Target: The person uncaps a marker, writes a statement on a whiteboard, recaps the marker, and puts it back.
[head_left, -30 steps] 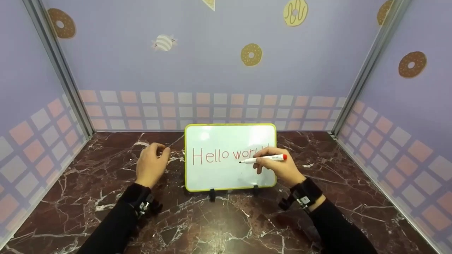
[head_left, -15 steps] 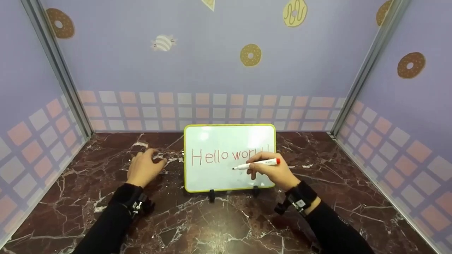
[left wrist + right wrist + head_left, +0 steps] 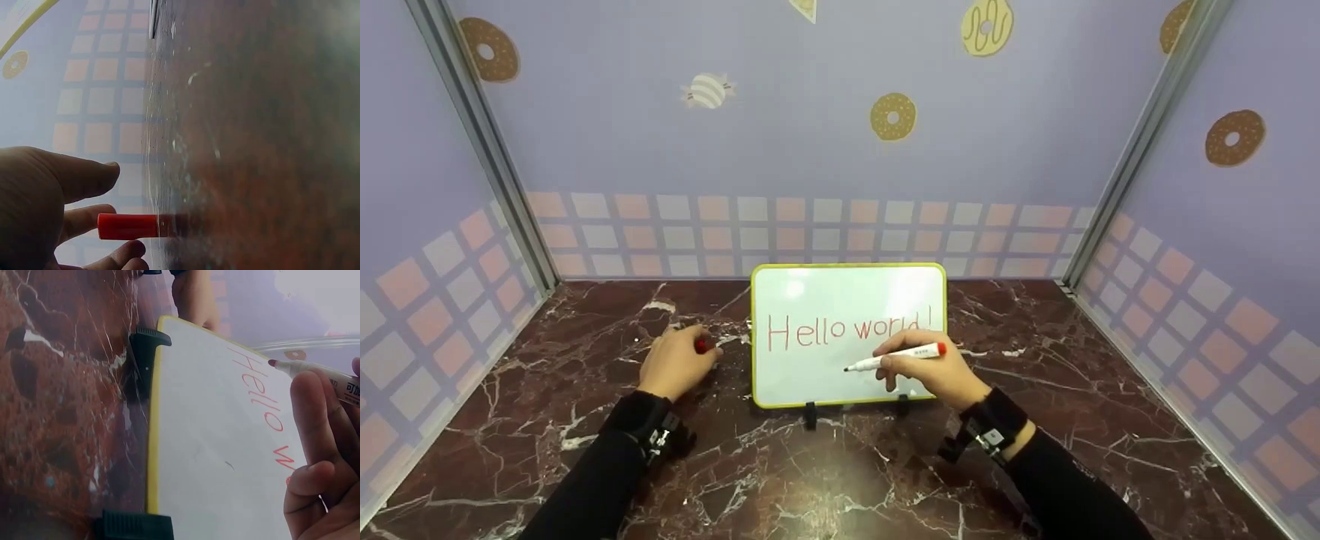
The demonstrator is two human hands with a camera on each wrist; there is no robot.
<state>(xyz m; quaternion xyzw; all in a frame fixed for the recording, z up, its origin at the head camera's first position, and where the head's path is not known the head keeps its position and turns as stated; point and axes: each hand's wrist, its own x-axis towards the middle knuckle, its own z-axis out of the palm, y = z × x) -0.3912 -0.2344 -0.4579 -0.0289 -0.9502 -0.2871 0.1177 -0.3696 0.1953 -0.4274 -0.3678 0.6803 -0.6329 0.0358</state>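
Note:
A red marker cap (image 3: 128,226) stands upright on the dark marble table, between the thumb and fingers of my left hand (image 3: 679,365). In the left wrist view the thumb is apart from the cap; whether a finger touches it I cannot tell. My right hand (image 3: 936,371) pinches a white whiteboard marker (image 3: 913,353) with a red end. Its uncapped tip points left, in front of the whiteboard (image 3: 802,379). The yellow-edged board stands propped up and bears "Hello world!" in red, partly hidden behind the right hand.
Black feet (image 3: 811,415) hold the board's lower edge. The marble table (image 3: 825,480) is bounded by purple walls (image 3: 810,150) with printed sweets and pink and white squares. Metal posts (image 3: 1140,150) stand in the back corners.
My left hand first swings left, then comes back right to the red cap, which shows now. The right hand moves down and left with the marker, uncovering more of the writing.

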